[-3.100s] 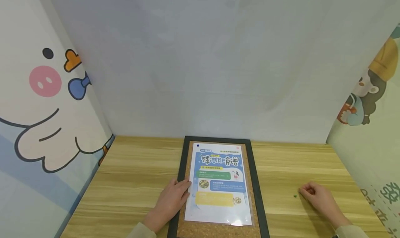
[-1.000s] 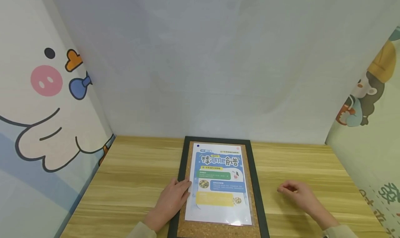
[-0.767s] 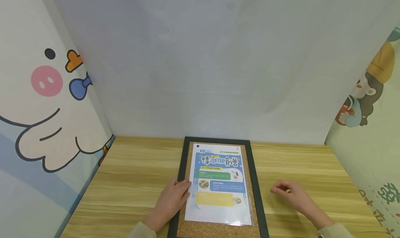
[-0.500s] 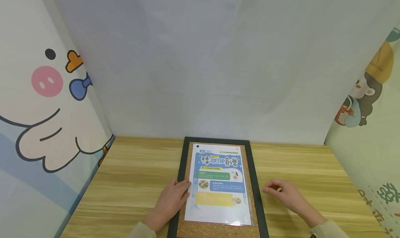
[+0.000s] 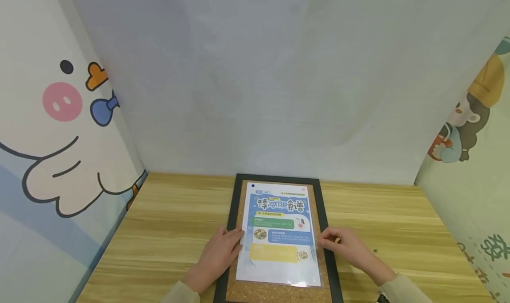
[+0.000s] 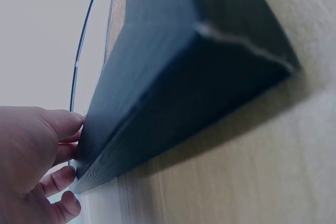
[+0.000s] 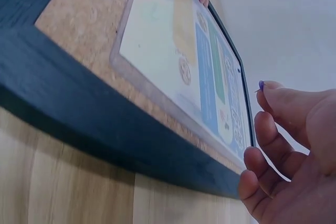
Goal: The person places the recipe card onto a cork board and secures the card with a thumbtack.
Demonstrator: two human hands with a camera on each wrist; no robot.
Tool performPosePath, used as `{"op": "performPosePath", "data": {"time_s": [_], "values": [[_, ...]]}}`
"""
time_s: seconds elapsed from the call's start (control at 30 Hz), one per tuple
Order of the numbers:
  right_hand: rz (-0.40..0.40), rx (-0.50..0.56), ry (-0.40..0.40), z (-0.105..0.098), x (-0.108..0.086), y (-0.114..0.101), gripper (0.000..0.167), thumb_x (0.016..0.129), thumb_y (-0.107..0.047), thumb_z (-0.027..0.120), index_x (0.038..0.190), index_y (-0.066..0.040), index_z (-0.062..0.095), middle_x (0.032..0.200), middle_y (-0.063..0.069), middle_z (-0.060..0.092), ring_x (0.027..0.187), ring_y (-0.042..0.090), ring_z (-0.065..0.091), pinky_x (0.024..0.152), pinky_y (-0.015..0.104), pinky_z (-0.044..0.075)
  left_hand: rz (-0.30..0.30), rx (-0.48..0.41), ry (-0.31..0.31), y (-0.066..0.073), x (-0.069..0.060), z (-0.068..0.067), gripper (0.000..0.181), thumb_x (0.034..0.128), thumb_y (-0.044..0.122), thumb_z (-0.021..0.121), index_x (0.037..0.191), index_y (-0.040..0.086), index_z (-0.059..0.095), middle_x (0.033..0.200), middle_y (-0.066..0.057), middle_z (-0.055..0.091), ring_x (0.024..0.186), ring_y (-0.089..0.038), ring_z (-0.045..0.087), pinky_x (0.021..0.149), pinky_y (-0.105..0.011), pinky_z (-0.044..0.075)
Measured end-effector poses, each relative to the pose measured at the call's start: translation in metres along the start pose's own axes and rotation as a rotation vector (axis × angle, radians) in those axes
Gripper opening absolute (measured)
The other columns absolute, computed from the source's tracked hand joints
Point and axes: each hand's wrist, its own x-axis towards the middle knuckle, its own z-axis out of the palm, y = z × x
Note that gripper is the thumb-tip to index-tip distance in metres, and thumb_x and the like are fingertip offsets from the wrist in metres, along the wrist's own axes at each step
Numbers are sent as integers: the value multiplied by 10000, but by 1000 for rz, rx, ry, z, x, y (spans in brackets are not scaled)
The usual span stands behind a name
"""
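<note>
A laminated poster [image 5: 275, 267] lies on a cork board [image 5: 275, 293] with a black frame [image 5: 327, 245], flat on the table. My left hand [image 5: 217, 254] rests across the frame's left side, its fingertips at the poster's left edge. At the poster's right edge, my right hand [image 5: 346, 245] pinches a small purple push pin [image 7: 261, 85] between thumb and index finger. In the right wrist view the pin's metal point is bare, while the head view hides the pin. A dark blue pin [image 5: 253, 186] sits in the poster's top left corner.
A pink spot, perhaps a pin [image 5: 303, 189], shows at the poster's top right corner. On the table [image 5: 382, 214], just beyond my right forearm, lies a tiny green object [image 5: 375, 251]. A pale curtain wall [image 5: 255, 95] closes off the back.
My right hand has moved left, from beside the green object across the table to the board's right side. The green object stays on the table. My left hand has stayed in place.
</note>
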Motion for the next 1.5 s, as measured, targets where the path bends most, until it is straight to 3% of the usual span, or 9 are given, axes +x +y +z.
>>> {"op": "performPosePath", "data": {"time_s": [0.27, 0.6, 1.03, 1.27, 1.5], "values": [[-32, 36, -43, 16, 12, -12, 116, 990, -202, 724, 924, -108, 740, 844, -29, 653, 724, 88, 527, 636, 243, 463, 22, 0, 22, 1, 1, -2, 347, 976, 178, 743, 1301, 59, 717, 1383, -119, 678, 838, -161, 453, 676, -279, 413], [-94, 7, -109, 34, 25, -25, 133, 992, -257, 723, 900, -163, 742, 840, -76, 649, 755, 67, 542, 681, 262, 453, -6, 7, 1, 1, 2, 0, 351, 991, 212, 729, 1314, 74, 714, 1396, -96, 674, 846, -151, 446, 688, -268, 411], [-105, 87, -176, 65, 31, -39, 115, 983, -206, 731, 908, -123, 753, 844, -82, 656, 770, 57, 541, 698, 249, 436, 2, -1, 10, 0, 1, 1, 342, 987, 202, 734, 1305, 75, 719, 1391, -103, 676, 838, -145, 441, 677, -258, 402], [-105, 98, -206, 82, 36, -44, 111, 981, -211, 738, 890, -153, 763, 821, -103, 677, 733, 42, 540, 678, 236, 450, 11, -2, 23, -1, 1, 1, 340, 984, 194, 737, 1300, 70, 720, 1379, -107, 683, 843, -149, 448, 682, -261, 413], [-125, 123, -237, 95, 42, -52, 125, 973, -196, 747, 868, -131, 767, 789, -109, 675, 715, 35, 540, 670, 225, 445, -3, -4, -2, -1, 0, 0, 348, 988, 200, 732, 1313, 78, 714, 1395, -98, 674, 849, -144, 446, 686, -261, 412]]}}
